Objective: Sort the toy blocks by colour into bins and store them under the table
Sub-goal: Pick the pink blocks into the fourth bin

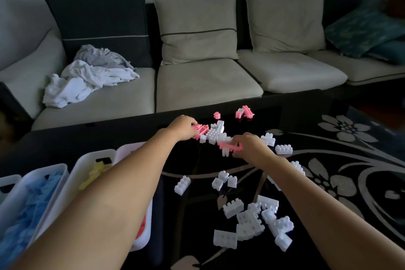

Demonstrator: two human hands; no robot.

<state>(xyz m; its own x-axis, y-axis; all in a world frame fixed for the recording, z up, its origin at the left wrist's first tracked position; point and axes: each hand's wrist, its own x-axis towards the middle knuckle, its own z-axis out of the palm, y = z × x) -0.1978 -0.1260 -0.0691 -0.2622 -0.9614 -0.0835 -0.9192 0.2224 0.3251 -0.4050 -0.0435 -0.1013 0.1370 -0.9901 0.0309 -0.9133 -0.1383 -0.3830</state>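
On the black, flower-patterned surface (192, 164), the left hand (184, 126) curled round a bunch of pink blocks (200, 130) near the far edge. The right hand (249, 146) pinched a flat pink piece (228, 146) just beside it. A cluster of white blocks (215, 133) sat between the two hands, touching the pink ones. More pink blocks (245, 112) lay closer to the far edge, and a loose pile of white blocks (252, 221) lay toward the near edge. Along the left edge stood three white bins: the blue-block bin (39, 173), the yellow-block bin (87, 158), and a third bin (129, 149) largely hidden under the left forearm. Beyond the surface, crumpled laundry (87, 76) lay on a beige sofa (197, 81).
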